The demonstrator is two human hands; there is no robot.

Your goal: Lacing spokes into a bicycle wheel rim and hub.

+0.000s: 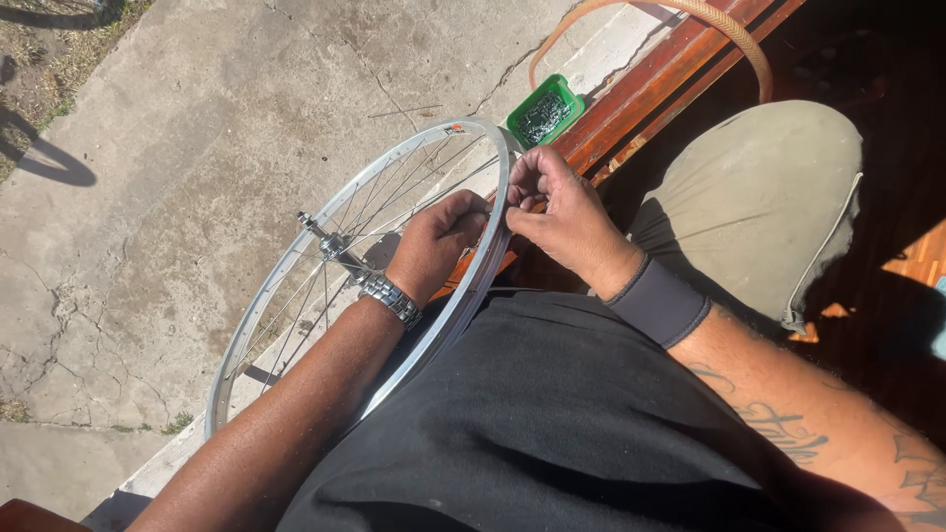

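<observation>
Cracked concrete point(197, 128) lies below, a wooden bench point(650, 84) to the right. Right hand point(562, 212) fingertips pinch narrowly at the rim point(498, 158) of a bare wheel point(325, 286); what they pinch is too small to tell. Left hand point(439, 241) is curled inside the rim among the spokes point(394, 197), its grip hidden. Wheel stands tilted against the lap, with open ground left of it. Green tray point(545, 110) on the bench edge holds small dark metal parts. Hoop point(680, 15) is cut off at top.

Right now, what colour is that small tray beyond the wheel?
Green tray, seen in the head view.
</observation>
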